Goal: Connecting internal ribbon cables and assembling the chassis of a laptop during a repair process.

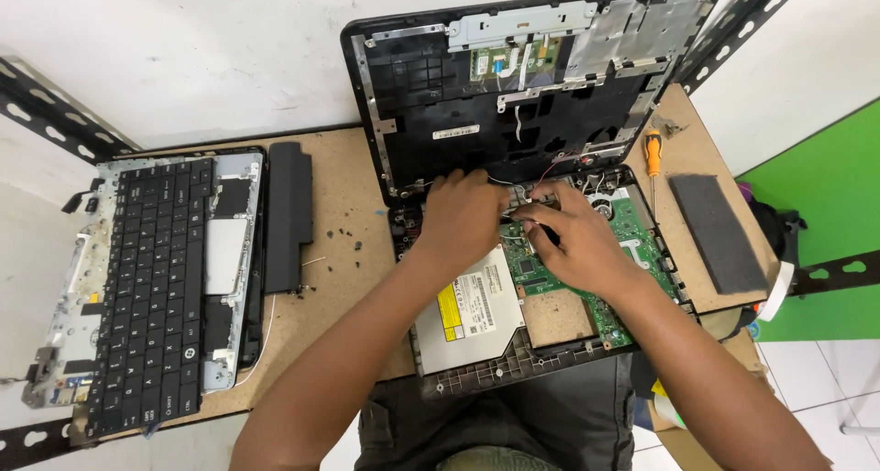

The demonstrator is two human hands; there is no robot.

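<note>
A person sits at a small particle-board table (348,279), seen from above, with both bare hands working inside an opened laptop base (513,361) that lies in front of them. The left hand (463,216) rests with fingers curled down on the rear edge of the base, near the hinge, and the right hand (573,242) lies just beside it over the green circuit board (632,228), its fingertips pinching at something small by the thin wires; what exactly either hand grips cannot be told, as the fingers cover it. The laptop's black upper shell (513,77) stands tilted up behind the hands, leaning toward the wall, its metal brackets showing. A silver optical drive (472,311) sits in the base below the left wrist. To the left lie a detached keyboard (151,288) on another shell and a long black battery (288,214). To the right rest an orange-handled screwdriver (653,155) and a grey pad (717,233). Small dark screws (346,235) dot the table.
</note>
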